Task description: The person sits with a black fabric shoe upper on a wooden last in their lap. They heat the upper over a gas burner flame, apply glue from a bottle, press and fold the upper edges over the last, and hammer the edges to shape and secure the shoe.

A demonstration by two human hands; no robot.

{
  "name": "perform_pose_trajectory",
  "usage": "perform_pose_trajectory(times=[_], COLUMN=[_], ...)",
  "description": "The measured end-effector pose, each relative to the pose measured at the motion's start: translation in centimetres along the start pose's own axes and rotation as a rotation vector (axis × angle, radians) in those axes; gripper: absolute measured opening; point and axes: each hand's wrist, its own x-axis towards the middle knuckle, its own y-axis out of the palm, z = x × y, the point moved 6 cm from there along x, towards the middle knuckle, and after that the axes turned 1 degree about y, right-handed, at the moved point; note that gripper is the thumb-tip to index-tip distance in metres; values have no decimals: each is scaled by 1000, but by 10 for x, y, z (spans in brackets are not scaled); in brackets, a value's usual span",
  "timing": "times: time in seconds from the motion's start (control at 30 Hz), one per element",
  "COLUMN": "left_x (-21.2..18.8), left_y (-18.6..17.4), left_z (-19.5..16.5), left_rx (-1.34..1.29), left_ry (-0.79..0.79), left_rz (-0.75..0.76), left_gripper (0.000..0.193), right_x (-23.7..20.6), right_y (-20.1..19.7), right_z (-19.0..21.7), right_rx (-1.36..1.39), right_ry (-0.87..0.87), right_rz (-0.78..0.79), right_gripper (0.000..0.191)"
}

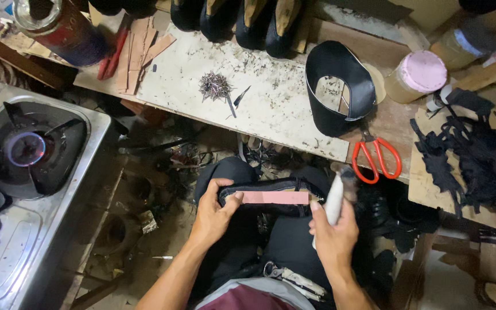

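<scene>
Cluttered workbench point(271, 115), pink-lidded jar point(417, 77), left hand point(213, 215) gripping black shoe upper point(271, 198), right hand point(334, 235) clasping white brush point(335, 198).

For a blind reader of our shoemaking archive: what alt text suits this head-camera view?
Seen from above, a seated person's left hand holds a black shoe upper with a pink strip on the lap while the right hand grips a white brush. Beyond lie a workbench with red scissors and a nail pile, and a lit gas burner at left.

Counter point(271, 115), pale, scuffed: pile of small nails point(214, 86); black curved shoe upper point(340, 86); red-handled scissors point(377, 156); pink-lidded jar point(417, 76); strips of tan board point(139, 49); black scraps point(472, 155).
</scene>
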Motion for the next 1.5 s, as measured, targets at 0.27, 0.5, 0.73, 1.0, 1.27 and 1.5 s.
perform_pose_trajectory(times=[0.27, 0.5, 0.73, 1.0, 1.27, 1.5], left_x=[7, -3, -3, -11, -14, -18], left_y=[16, 13, 19, 30, 33, 34], left_z=[2, 2, 1, 2, -4, -7], left_rx=[-37, 45, -40, 25, -17, 17], left_ry=[79, 100, 50, -18, 30, -5], left_rz=[33, -15, 21, 20, 45, 85], left_gripper=[38, 38, 35, 36, 34, 36], right_x=[-79, -55, -70, -66, -30, -71], right_y=[-37, -14, -41, -83, -71, -88], right_z=[66, 15, 31, 28, -34, 7], right_rx=[12, -478, -100, 127, -545, 131], right_ry=[-907, -520, -701, -448, 129, -410], right_rz=[224, 351, 234, 171, 186, 307], right_gripper=[32, 31, 20, 62, 32, 58])
